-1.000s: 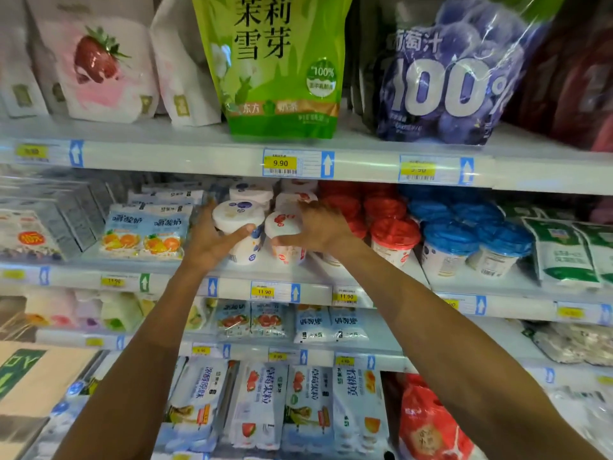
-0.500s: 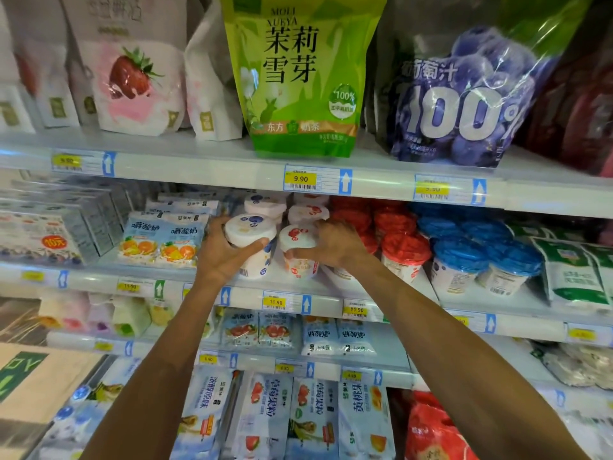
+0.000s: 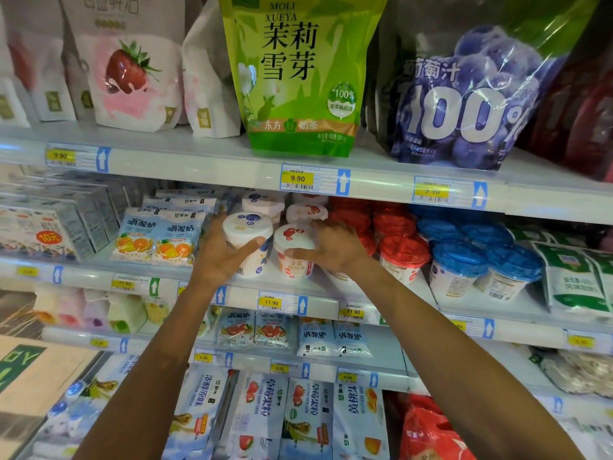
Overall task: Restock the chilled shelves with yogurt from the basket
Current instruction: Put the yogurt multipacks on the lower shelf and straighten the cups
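One round blueberry tub [image 3: 247,225], left hand [image 3: 220,257]; one strawberry tub [image 3: 292,235], right hand [image 3: 335,247].

Shop — grocery store, dairy aisle. Tiered white shelves [image 3: 199,167], every front edge carrying price tags [image 3: 297,178]: yellow 9.90 and 11.90 labels, barcodes, blue up-arrows. Stock is faced in rows of identical units — red-lidded cups [image 3: 403,252], blue-lidded cups [image 3: 459,260], fruit-printed pouches [image 3: 156,237]; a green bag [image 3: 298,78] and a blueberry bag [image 3: 464,104] stand on the top tier. Printed retail packaging on everything, multiples of each item side by side.
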